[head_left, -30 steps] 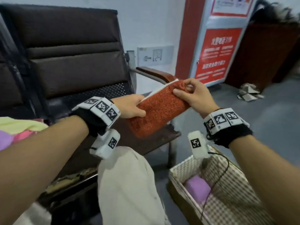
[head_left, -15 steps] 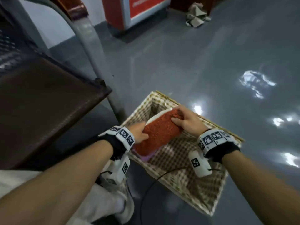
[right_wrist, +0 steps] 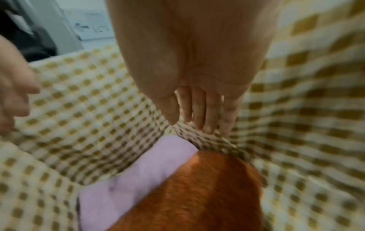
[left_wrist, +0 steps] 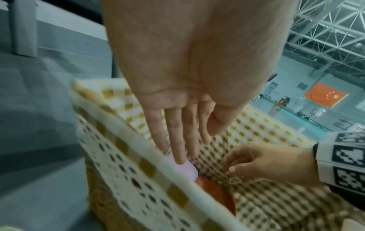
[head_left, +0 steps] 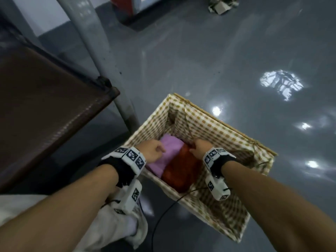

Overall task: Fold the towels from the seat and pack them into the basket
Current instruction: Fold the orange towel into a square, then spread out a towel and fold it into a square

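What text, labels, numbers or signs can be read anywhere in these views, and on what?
None can be read.
Red sign: cut off, no characters visible.
Wrist bands: black-and-white square codes, no letters.
Red flag: yellow stars, no words.
Wall plate: markings too blurred.

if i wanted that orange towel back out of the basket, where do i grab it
Probably by its exposed upper long edge, coming straight down from above. The orange towel lies folded in the basket, pressed beside the purple towel and close to the liner walls, so its sides are blocked; only its top is open to a pinch.
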Available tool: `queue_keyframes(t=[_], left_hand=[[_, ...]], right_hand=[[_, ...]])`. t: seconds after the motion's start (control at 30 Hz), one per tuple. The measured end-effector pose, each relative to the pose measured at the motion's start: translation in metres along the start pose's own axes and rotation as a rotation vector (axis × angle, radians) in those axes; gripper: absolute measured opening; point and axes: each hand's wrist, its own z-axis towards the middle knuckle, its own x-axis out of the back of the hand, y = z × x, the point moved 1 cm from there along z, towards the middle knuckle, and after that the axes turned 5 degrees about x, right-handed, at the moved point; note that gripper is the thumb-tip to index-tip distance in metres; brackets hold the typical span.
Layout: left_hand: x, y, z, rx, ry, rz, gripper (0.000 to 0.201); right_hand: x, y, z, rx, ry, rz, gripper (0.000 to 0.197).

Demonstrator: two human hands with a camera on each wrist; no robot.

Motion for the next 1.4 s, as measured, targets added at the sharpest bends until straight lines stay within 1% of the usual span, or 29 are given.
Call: queue_keyframes(t=[0.1,0.2,0.27,0.37,0.5,0.6,0.7,0.83,0.93,1.07,1.17,1.2,1.23,1.27,1.3,1.33,1.4], left_hand=[[0.021,-0.010,-0.025,0.018,0.092,-0.083,0.024],[0.050,-0.022,-0.061,0.027,0.162,-0.138,0.019],[0.074,-0.032,-0.090,0.011,0.221,-0.177,0.016],[0.115,-0.054,-0.143,0.008,0.384,-0.259,0.015],[0.174,-0.090,-0.228,-0.021,0.653,-0.504,0.020],[0.207,-0.127,-0.297,-0.009,0.847,-0.549,0.021],[0.217,-0.177,-0.355,0.053,0.993,-0.643,0.020],[0.205,-0.249,-0.411,0.176,1.115,-0.688,0.017],[0.186,-0.309,-0.447,0.298,1.136,-0.675,0.015],[0.153,-0.386,-0.485,0.592,1.069,-0.488,0.016],[0.121,-0.429,-0.500,0.784,1.048,-0.423,0.026],[0.110,-0.440,-0.502,0.837,0.978,-0.389,0.034],[0.100,-0.450,-0.503,0.883,0.866,-0.338,0.044],[0.091,-0.458,-0.503,0.914,0.762,-0.286,0.053],[0.085,-0.463,-0.504,0.923,0.708,-0.267,0.058],[0.082,-0.467,-0.504,0.909,0.711,-0.281,0.058],[0.080,-0.474,-0.503,0.851,0.776,-0.328,0.047]], right_hand=[[0.016,-0.029,-0.010,0.107,0.040,-0.016,0.025],[0.037,-0.075,-0.027,0.267,0.057,-0.021,0.024],[0.056,-0.115,-0.042,0.385,0.095,-0.014,0.023],[0.089,-0.191,-0.070,0.563,0.151,-0.040,0.021],[0.134,-0.308,-0.113,0.809,0.267,-0.070,0.019],[0.156,-0.399,-0.150,0.964,0.337,-0.108,0.016],[0.153,-0.484,-0.185,1.113,0.354,-0.186,0.015],[0.117,-0.574,-0.218,1.250,0.259,-0.294,0.016],[0.077,-0.627,-0.235,1.317,0.164,-0.385,0.019],[0.013,-0.680,-0.244,1.365,0.030,-0.445,0.021],[-0.043,-0.706,-0.240,1.375,-0.056,-0.447,0.020],[-0.061,-0.713,-0.238,1.371,-0.092,-0.450,0.020],[-0.079,-0.719,-0.235,1.363,-0.131,-0.459,0.021],[-0.097,-0.725,-0.233,1.356,-0.171,-0.468,0.023],[-0.112,-0.728,-0.231,1.346,-0.211,-0.474,0.025],[-0.128,-0.730,-0.229,1.333,-0.250,-0.473,0.029],[-0.153,-0.728,-0.227,1.304,-0.297,-0.461,0.037]])
